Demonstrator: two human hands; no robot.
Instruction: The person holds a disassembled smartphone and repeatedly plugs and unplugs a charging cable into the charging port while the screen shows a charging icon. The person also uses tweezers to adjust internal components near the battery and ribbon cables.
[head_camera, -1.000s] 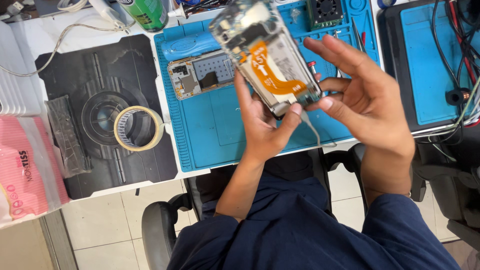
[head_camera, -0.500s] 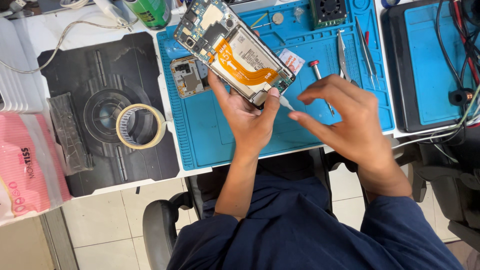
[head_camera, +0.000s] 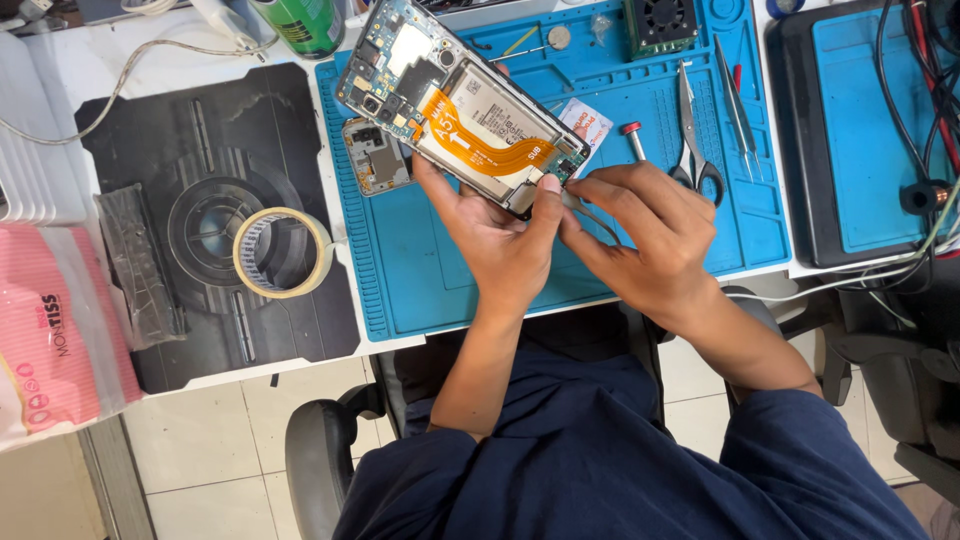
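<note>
1. Left hand (head_camera: 500, 235) grips the opened smartphone w/ back cover off, orange flex cable across its battery (head_camera: 455, 110); thumb pressed on the phone's lower corner, fingers wrapped behind it.
2. Right hand (head_camera: 650, 235) is pinched narrow on a thin grey tool (head_camera: 590, 215), tip right at that same lower corner, touching the left thumb.
3. Phone is held tilted above the blue silicone repair mat (head_camera: 440, 280), not lying on it.
4. On the mat just left of the phone: small grey phone part w/ camera cutout (head_camera: 375, 155).
5. Right of the hands on the mat: scissors w/ black handles (head_camera: 692, 140), metal tweezers (head_camera: 738, 95), red-tipped screwdriver (head_camera: 634, 140).
6. Roll of beige tape (head_camera: 283, 252) sits on the black mat (head_camera: 150, 130), well apart, left side of the white tabletop (head_camera: 70, 70).
</note>
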